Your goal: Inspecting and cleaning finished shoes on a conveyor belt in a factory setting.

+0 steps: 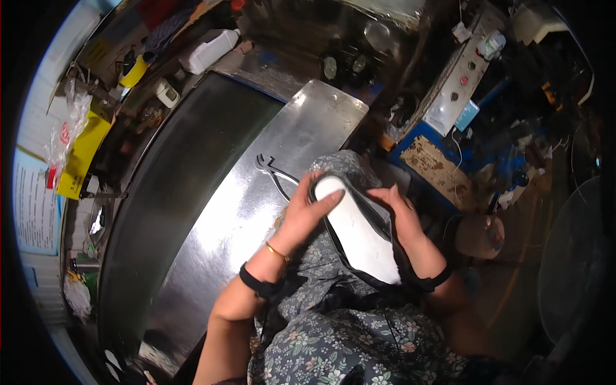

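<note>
Over my lap lies a black shoe upper [339,247] around a white, sole-shaped piece [355,224], its white face turned up. My left hand [309,206] is closed around the rounded far end, the thumb lying on the white surface and the fingers behind the black edge. At the right side my right hand [401,215] grips the black material, thumb and fingers drawn together near its edge; part of its grip is hidden behind the upper. A pair of metal pincers [273,173] rests on the shiny metal plate, just beyond my left hand.
The metal plate [221,186] borders a dark conveyor belt [160,173] on the left. A white plastic jug [212,51] and a yellow box [83,154] stand beyond the belt. To the right are a machine's control panel [454,83] and a roll [480,236].
</note>
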A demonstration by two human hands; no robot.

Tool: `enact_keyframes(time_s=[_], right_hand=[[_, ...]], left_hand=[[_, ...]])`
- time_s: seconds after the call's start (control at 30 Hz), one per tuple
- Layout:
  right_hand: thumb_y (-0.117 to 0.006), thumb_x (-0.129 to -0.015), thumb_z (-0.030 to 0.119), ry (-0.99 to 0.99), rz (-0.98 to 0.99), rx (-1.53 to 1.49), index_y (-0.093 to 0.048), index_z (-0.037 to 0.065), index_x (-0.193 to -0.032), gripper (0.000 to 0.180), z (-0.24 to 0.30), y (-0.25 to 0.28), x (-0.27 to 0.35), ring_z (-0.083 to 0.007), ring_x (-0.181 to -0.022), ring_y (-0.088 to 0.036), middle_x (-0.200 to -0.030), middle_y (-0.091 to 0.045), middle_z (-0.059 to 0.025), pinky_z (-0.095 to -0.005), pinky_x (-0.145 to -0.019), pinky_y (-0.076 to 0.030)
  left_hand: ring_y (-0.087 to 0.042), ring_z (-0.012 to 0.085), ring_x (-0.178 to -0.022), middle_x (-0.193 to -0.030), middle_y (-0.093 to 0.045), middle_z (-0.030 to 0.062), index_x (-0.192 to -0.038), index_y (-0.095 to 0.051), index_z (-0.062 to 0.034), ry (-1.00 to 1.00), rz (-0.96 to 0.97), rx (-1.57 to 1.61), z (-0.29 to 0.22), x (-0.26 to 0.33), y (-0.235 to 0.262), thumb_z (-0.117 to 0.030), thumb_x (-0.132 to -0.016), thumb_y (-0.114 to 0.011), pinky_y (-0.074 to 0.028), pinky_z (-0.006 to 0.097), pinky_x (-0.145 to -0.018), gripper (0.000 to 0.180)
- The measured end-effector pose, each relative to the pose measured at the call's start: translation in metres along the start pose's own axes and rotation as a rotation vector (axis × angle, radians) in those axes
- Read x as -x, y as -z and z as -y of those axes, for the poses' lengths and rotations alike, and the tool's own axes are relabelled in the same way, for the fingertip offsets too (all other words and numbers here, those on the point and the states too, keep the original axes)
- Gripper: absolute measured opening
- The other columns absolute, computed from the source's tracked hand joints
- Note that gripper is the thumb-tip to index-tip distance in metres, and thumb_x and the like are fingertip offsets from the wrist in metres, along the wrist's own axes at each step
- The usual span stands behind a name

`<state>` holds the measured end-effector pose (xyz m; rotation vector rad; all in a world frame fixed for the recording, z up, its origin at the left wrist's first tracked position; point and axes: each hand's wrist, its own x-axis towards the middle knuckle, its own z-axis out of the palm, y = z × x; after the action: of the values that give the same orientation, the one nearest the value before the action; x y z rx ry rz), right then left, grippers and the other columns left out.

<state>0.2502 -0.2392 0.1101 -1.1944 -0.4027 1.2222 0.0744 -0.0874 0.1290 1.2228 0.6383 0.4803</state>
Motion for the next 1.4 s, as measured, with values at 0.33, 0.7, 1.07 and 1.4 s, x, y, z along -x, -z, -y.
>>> enact_keyframes(time_s=[0.33, 0.7, 1.07, 1.4], right_hand=[[-0.052, -0.099, 0.034, 0.31, 0.014, 1.671, -0.059, -0.011, -0.113, 0.048, 0.003, -0.051, 0.011, -0.038, -0.08, -0.068, -0.089, -0.068, -0.0237, -0.0427, -0.071, -0.055], [-0.048, -0.102, 0.036, 0.176, 0.133, 0.831, -0.02, 0.006, -0.153, 0.066, -0.015, -0.012, 0.022, -0.0421, -0.123, -0.054, -0.126, -0.056, -0.0322, -0.0418, -0.101, -0.042], [-0.044, -0.101, 0.039, 0.111, -0.104, 0.902, -0.019, -0.006, -0.149, 0.07, -0.013, -0.095, 0.019, -0.0517, -0.117, -0.052, -0.129, -0.051, -0.0378, -0.0484, -0.098, -0.044], [-0.047, -0.1, 0.032, 0.554, -0.247, 1.069, -0.02, 0.0, -0.151, 0.066, -0.043, -0.088, 0.013, -0.051, -0.107, -0.057, -0.129, -0.053, -0.0337, -0.0543, -0.084, -0.05]], left_hand=[[-0.057, 0.0225, -0.111, -0.119, -0.059, 0.0158, -0.13, -0.046, 0.002, -0.182, -0.122, -0.26, 0.044, 0.002, -0.008, -0.014, -0.087, -0.07, -0.045, 0.033, -0.097, 0.052], [-0.051, 0.0216, -0.123, -0.131, -0.056, 0.0163, -0.14, -0.043, 0.0018, 0.029, 0.083, 0.58, 0.006, -0.001, -0.004, -0.029, -0.098, -0.056, -0.037, 0.036, -0.108, 0.054], [-0.066, 0.0422, -0.094, -0.095, -0.066, 0.0311, -0.105, -0.057, 0.0079, 0.019, 0.005, -0.787, -0.006, 0.008, 0.032, -0.042, -0.104, -0.035, -0.053, 0.046, -0.082, 0.055], [-0.06, 0.0393, -0.083, -0.093, -0.062, 0.0233, -0.114, -0.056, 0.0035, -0.396, -0.444, -1.012, 0.061, 0.06, 0.001, -0.021, -0.103, -0.041, -0.05, 0.043, -0.078, 0.03]])
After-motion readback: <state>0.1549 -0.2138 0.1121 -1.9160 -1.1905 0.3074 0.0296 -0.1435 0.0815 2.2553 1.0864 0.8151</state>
